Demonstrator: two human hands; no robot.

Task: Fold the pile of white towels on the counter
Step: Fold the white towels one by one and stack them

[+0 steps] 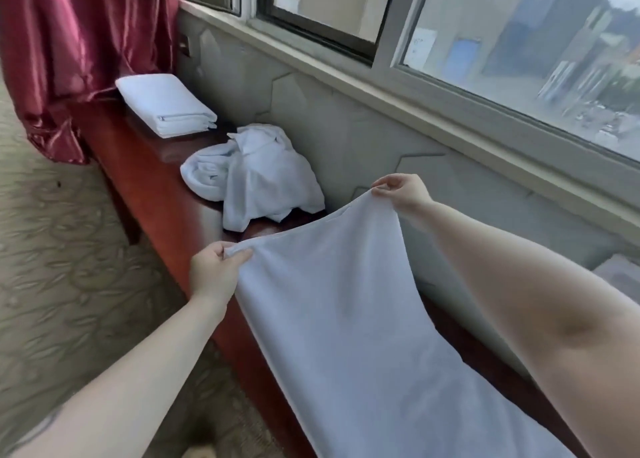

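A white towel (349,319) is stretched out above the red-brown wooden counter (149,152), its far edge lifted. My left hand (214,270) pinches the towel's near-left corner. My right hand (401,190) pinches the far corner close to the wall. Beyond the held towel lies a crumpled pile of white towels (256,180) on the counter. Farther back sits a neatly folded white towel (166,105).
A dark red satin curtain (69,41) hangs at the counter's far end. A grey padded wall (346,118) and window sill (381,86) run along the counter's right side. Patterned carpet (62,249) covers the floor on the left.
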